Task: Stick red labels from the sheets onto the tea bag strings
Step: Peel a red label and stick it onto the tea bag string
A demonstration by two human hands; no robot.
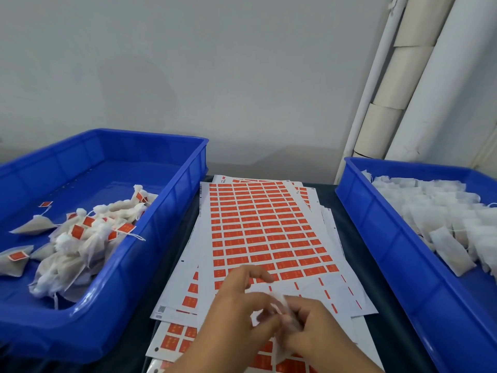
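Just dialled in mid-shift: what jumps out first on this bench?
The stack of sheets of red labels fills the middle, its near rows already peeled. To the left, a blue bin holds tea bags with red labels on; to the right, another blue bin holds plain white tea bags. At the near edge, the left hand and right hand pinch one tea bag over the sheets.

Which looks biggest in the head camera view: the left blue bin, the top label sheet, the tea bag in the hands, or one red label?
1. Left blue bin
2. Top label sheet
3. Tea bag held by both hands, though partly hidden and close to the camera
4. One red label

The bin sits nearer the camera's edge, so wide-angle stretch may exaggerate it.
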